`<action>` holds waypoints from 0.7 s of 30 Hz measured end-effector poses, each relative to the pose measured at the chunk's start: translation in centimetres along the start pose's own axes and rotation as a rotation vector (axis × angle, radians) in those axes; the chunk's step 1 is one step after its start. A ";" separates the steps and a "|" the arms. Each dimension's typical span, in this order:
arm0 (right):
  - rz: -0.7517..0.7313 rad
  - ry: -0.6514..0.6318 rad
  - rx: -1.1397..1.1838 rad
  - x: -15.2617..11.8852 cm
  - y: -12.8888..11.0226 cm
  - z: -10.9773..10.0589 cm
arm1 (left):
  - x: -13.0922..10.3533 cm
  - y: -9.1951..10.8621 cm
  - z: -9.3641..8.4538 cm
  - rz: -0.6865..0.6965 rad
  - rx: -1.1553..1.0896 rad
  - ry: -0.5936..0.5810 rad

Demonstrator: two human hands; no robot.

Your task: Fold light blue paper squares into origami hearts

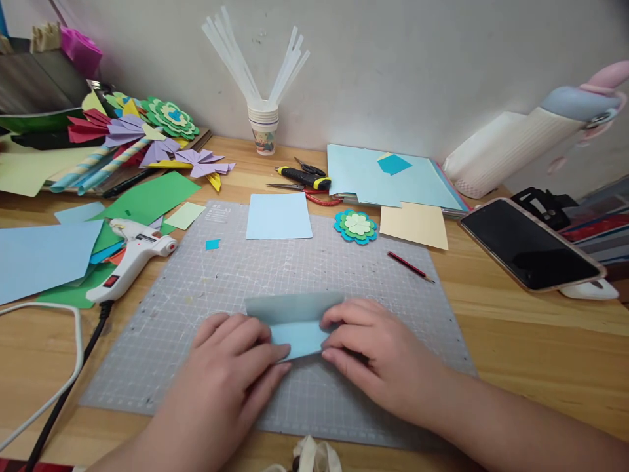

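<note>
From here, my left hand [230,367] and right hand [386,354] pinch a creased light-blue paper rectangle [297,308] endwise, likely steadying its fold.

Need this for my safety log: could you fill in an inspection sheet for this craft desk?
Surface: grey gridded mat on a wooden table.
Job's things: light blue paper, creased, its far part raised; another blue sheet overlaps the mat's far edge.
Clutter: pencil and layered paper flower right of that sheet; black-yellow cutter beyond the mat; glue gun at left among coloured papers.
Hands: left hand holds the paper's left end, right hand its right end.
Cables: black cord from the glue gun; white cable beside it. Across the mat: nothing seen.
Surroundings: wall behind; stacked cups, phone. Other people: nothing seen.
</note>
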State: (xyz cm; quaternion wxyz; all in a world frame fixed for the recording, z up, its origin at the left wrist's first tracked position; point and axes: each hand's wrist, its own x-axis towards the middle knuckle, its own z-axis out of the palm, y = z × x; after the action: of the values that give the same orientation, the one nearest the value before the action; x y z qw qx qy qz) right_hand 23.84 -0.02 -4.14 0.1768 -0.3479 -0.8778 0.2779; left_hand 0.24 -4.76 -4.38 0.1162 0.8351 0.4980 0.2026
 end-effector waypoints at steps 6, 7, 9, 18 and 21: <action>0.247 0.022 0.081 0.7 0.5 0.1 | 0.9 -0.9 -0.1 -0.221 0.020 -0.041; 0.268 0.024 0.063 0.9 0.5 0.1 | 1.1 -0.9 0.0 -0.238 0.034 -0.038; 0.288 0.022 0.028 1.1 0.5 0.2 | 1.2 -0.9 0.1 -0.255 0.066 -0.045; 0.316 -0.001 -0.061 1.4 0.3 0.5 | 0.9 -1.0 0.1 -0.284 0.160 -0.078; 0.335 -0.001 -0.078 1.4 0.2 0.5 | 0.9 -1.2 0.1 -0.278 0.183 -0.071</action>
State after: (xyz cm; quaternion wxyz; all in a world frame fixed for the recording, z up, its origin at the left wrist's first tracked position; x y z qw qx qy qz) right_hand 22.72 0.85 -4.49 0.1139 -0.4959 -0.8176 0.2695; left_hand -0.23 -3.40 -4.76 0.0844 0.7719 0.6207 0.1087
